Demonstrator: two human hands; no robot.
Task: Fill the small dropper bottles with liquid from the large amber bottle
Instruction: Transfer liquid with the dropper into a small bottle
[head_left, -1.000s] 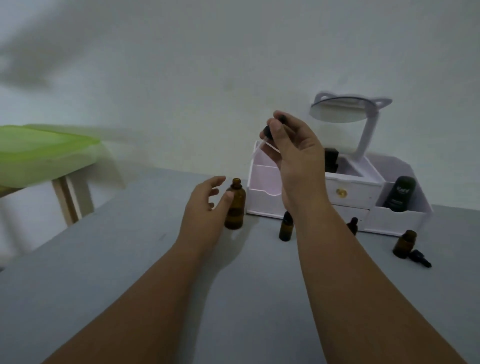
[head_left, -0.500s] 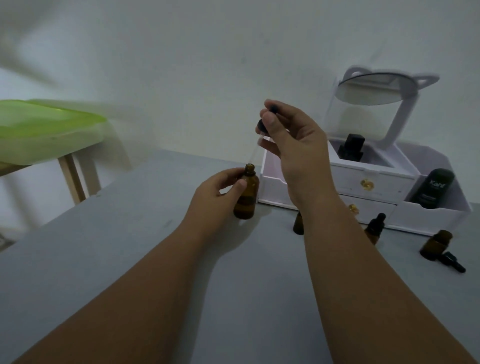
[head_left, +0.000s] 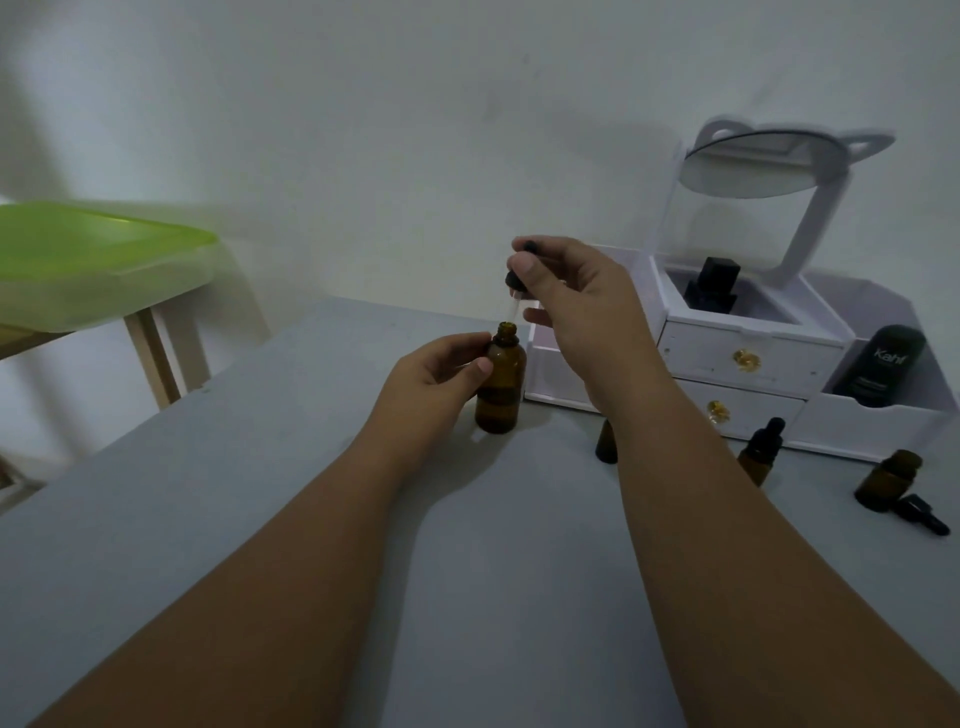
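Amber bottle (head_left: 500, 384), open, standing upright on table (head_left: 260, 493): left hand (head_left: 436, 374) gripping its shoulder. Dropper (head_left: 517, 291): right hand (head_left: 576, 306) pinching bulb, glass tip hovering just above mouth; lowering straight advised. Small bottles (head_left: 758, 452) waiting beside organizer (head_left: 753, 353).

One large amber bottle (head_left: 500, 384), three small dropper bottles (head_left: 606, 442) (head_left: 759, 453) (head_left: 887, 480), two droppers (head_left: 515, 291) (head_left: 923, 514), two hands (head_left: 436, 382) (head_left: 587, 312)

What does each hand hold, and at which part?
The right hand pinches the dropper at its black rubber bulb. The left hand grips the large amber bottle near its neck.
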